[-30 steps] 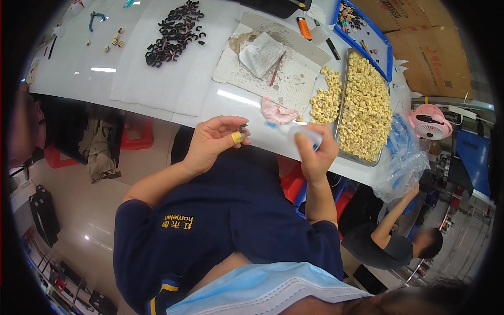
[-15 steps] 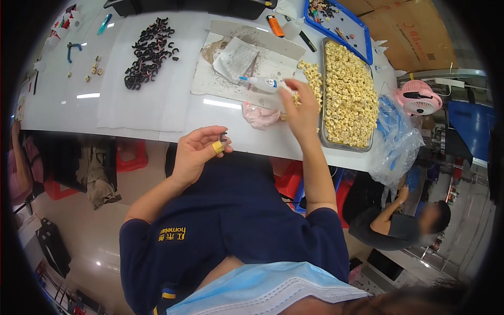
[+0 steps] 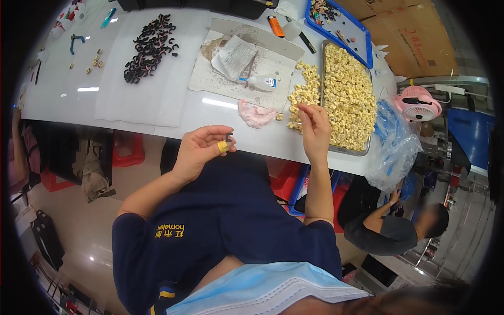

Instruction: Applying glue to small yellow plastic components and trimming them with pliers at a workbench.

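Observation:
My left hand (image 3: 202,152) is closed in a pinch on a small black curved piece (image 3: 229,137) just off the table's near edge. A yellow band (image 3: 223,146) wraps its thumb. To the right, my right hand (image 3: 316,131) hovers over loose cream-yellow pieces (image 3: 304,94), thumb and forefinger slightly apart with nothing visible between them. A white glue bottle (image 3: 262,82) with a blue tip lies on a stained cardboard sheet (image 3: 210,79). Below it are a crumpled pink cloth (image 3: 255,114) and one loose yellow piece (image 3: 279,117).
A metal tray (image 3: 349,94) full of yellow pieces stands at the right, with a blue tray (image 3: 371,47) behind it. Black curved pieces (image 3: 149,50) are heaped on white sheeting. An orange lighter (image 3: 275,26), pink fan (image 3: 418,104) and plastic bag (image 3: 391,142) lie around. Another person (image 3: 394,226) sits lower right.
My right hand has left the glue bottle, which now lies on the cardboard, and has moved right and nearer to me, over the loose yellow pieces. My left hand keeps the black piece.

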